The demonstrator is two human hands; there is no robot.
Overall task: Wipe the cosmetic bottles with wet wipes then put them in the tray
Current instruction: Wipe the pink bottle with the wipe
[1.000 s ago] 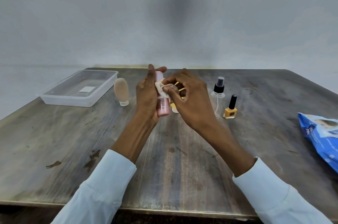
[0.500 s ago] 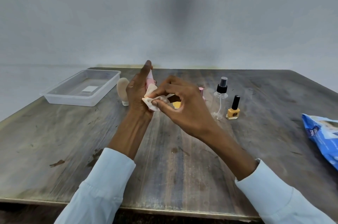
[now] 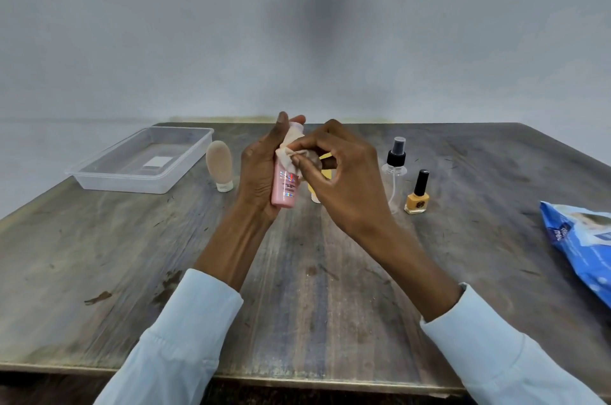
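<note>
Grip, left hand [image 3: 261, 169]: we wrap our fingers and palm round the pink bottle [image 3: 285, 188], holding it upright above the middle of the bench [image 3: 132, 255], with the thumb up near its cap.
Grip, right hand [image 3: 344, 179]: we pinch a bunched wet wipe [image 3: 288, 153] against the bottle's upper part, just below the cap.
Pink bottle, handling: we judge it small, light and stiff plastic; once wet from the wipe its smooth wall will likely be slippery, so we would hold it round the lower body and not by the cap.
Wet wipe, handling: soft and limp, it takes whatever shape we squeeze; pinching it into a wad gives us the firmest rubbing edge.
Tray [image 3: 142, 161]: clear plastic, at the far left corner of the bench, with no bottle in it yet.
Tan tube [image 3: 220, 166]: stands on its cap just beside the tray's right wall.
Spray bottle [image 3: 395, 166]: clear, black pump, toward the far right; probably light and easy to tip, best taken by the body.
Nail polish [image 3: 418, 194]: yellow, black cap, just beside the spray bottle; likely glass, so heavier for its size and breakable.
Yellow item [image 3: 325, 174]: mostly hidden behind our right hand; we cannot tell what it is.
Wipes pack [image 3: 582, 239]: blue, at the right edge.
</note>
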